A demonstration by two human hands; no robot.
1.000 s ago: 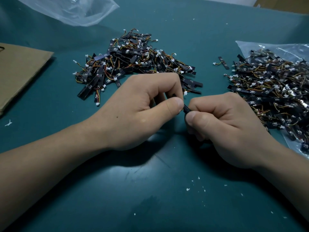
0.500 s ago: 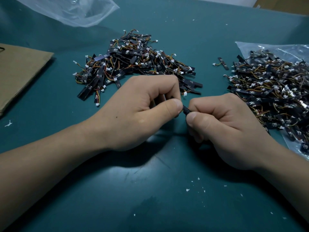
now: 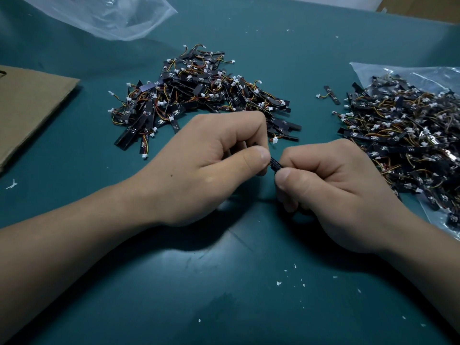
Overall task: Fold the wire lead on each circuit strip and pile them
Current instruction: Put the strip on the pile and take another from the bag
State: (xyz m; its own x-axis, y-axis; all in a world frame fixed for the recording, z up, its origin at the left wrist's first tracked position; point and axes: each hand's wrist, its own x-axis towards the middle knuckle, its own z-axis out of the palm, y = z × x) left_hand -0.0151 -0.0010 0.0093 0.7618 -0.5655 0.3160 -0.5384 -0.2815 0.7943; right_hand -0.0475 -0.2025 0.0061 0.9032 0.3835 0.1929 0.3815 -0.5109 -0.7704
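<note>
Found white flecks strewn over the near stretch of the teal desk. Beyond them, saw the left hand and the right hand drawn close together over mid-desk, each clamped on one black circuit strip, thumb against curled fingers, with only a short dark piece of it showing in the gap between the two thumbs. Could not make out its wire lead among the fingers. Spotted a small white connector on thin wires just above the left thumb, too crowded to tell whether belonging to the held strip or to the pile behind. Out at the left edge, noted a tiny white scrap lying alone. Farther back, directly behind the left hand and partly blocked by its knuckles, saw a pile of black strips tangled with orange, yellow and red wires and white plugs. To the right, behind the right hand, saw a wider heap of the same strips spread on a clear plastic bag, running out of the right edge of view. Between pile and heap, noticed a lone strip lying apart on the bare desk. At the far left, marked a flat sheet of brown cardboard; at the far top left, a second clear bag, crumpled.
</note>
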